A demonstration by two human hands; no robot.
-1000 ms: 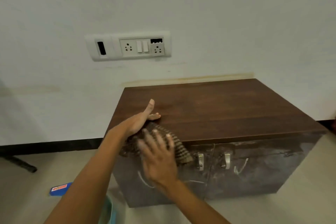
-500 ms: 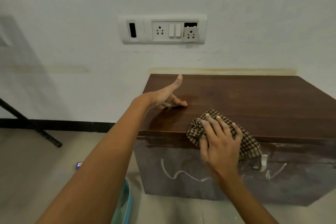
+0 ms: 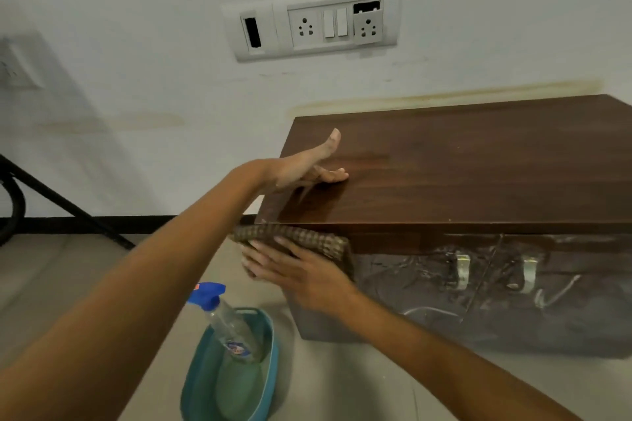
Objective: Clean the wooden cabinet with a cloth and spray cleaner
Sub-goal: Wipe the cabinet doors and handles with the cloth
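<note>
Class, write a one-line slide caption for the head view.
Left hand on the cabinet top, right hand presses a checked cloth to its front edge; spray bottle in a basin.

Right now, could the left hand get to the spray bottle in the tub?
Probably yes: the left hand rests free on the cabinet, and the spray bottle leans uncovered in the tub below that arm.

Both arms extended; left hand (image 3: pixel 305 170) flat, thumb raised; right hand (image 3: pixel 297 273) fingers (image 3: pixel 268 262) straight, spread.
</note>
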